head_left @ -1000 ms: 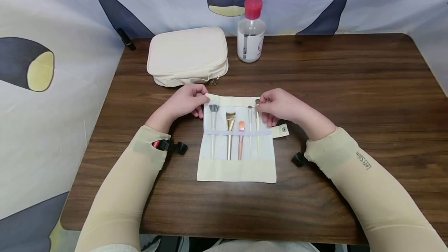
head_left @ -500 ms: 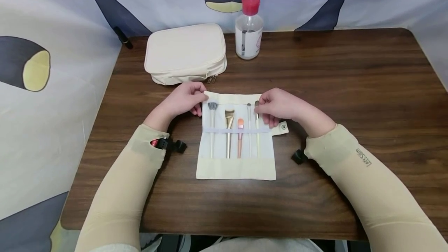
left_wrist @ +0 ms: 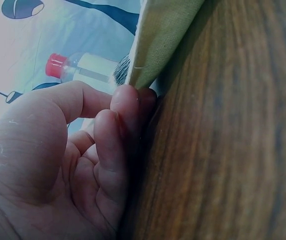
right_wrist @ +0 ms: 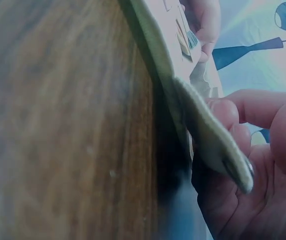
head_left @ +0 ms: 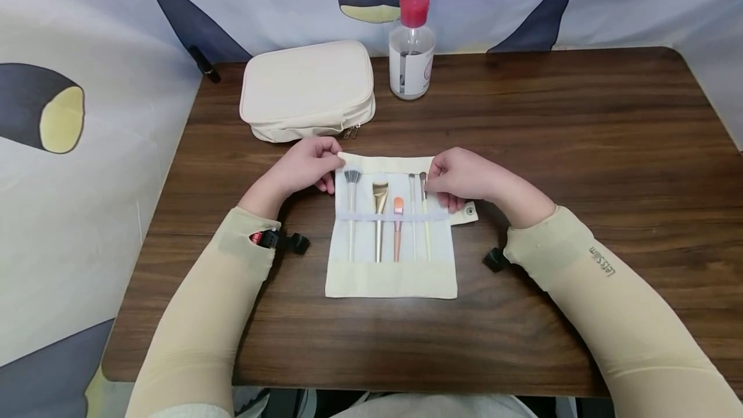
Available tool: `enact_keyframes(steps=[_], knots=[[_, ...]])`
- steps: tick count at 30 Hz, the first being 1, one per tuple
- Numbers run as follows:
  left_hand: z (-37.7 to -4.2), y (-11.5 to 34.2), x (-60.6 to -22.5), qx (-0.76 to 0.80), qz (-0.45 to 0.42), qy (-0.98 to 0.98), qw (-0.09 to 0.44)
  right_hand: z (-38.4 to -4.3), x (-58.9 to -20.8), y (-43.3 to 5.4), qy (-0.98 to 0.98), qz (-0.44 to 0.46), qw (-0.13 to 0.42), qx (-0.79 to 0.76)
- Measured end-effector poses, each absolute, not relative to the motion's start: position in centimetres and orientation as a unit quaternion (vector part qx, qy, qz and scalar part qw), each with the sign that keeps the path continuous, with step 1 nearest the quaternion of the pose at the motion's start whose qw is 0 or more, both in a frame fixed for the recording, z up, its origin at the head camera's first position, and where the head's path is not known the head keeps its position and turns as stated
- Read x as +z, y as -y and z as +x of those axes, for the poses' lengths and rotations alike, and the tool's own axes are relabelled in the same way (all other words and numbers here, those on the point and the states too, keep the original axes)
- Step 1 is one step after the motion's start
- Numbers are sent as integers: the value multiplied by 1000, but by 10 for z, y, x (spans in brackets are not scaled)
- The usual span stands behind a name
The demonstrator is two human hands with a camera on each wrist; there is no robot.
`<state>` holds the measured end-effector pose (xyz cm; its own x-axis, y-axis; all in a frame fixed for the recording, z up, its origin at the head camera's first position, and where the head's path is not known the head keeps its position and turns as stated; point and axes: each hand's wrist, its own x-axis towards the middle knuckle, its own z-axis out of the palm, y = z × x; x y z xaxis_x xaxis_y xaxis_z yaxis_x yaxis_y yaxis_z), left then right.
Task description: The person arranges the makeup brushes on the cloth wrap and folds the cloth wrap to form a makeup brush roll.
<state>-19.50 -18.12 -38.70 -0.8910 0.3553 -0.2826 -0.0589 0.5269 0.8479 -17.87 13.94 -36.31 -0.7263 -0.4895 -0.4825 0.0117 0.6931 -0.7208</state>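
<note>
— What kind of place is this?
— It looks like a home corner made for recording: a small wooden table, and behind it a hanging printed cloth as backdrop.
— Anything more?
— A cream cosmetic bag and a red-capped bottle.

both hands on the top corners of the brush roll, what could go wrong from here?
1. The five brushes sit under one thin elastic band; lifting the brush roll could let them slide out.
2. The bottle stands just behind; a jerk forward by the right hand or left hand might tip it.
</note>
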Motion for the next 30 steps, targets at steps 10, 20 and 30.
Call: enact_keyframes(steps=[10,20,30], knots=[[-200,180,-379,476,98,-848,212,-181,-329,-159,-854,-146,305,-395],[-199,186,-375,469,94,-851,214,-185,-301,-184,-867,-134,254,-408],[-196,183,-386,472,97,-846,227,-177,-318,-230,-892,-104,250,-361]])
